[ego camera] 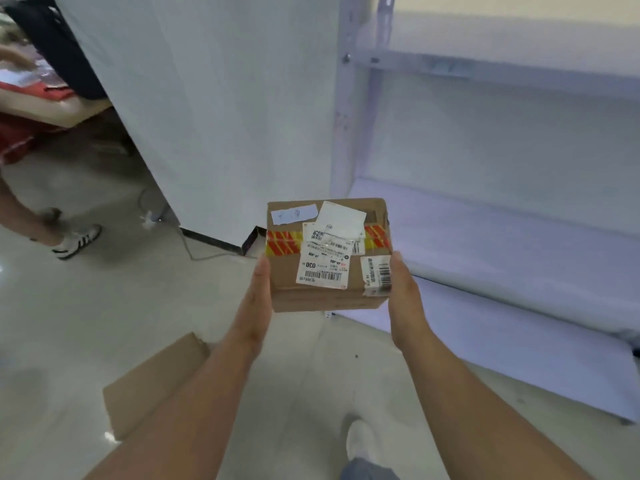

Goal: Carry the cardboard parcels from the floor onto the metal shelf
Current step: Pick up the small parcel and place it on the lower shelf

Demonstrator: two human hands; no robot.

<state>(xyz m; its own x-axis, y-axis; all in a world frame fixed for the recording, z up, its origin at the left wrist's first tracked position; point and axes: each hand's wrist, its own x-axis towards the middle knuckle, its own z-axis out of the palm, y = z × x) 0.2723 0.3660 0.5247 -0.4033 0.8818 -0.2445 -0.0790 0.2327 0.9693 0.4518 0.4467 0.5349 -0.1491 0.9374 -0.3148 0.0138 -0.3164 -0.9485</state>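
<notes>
A small cardboard parcel (287, 271) with white labels and red-yellow tape is held in the air in front of me. My left hand (254, 299) presses its left side and my right hand (403, 299) presses its right side. The white metal shelf (485, 244) stands at the right, its lower board just beyond and to the right of the parcel. An upper board (485, 67) runs across the top right. Another cardboard parcel (152, 379) lies on the floor at lower left, partly hidden by my left forearm.
A white partition wall (214, 109) stands behind the parcel, with a cable on the floor at its foot. Another person's legs and a sneaker (78, 240) are at the left, near a table with red items. My own shoe (360, 441) shows at the bottom.
</notes>
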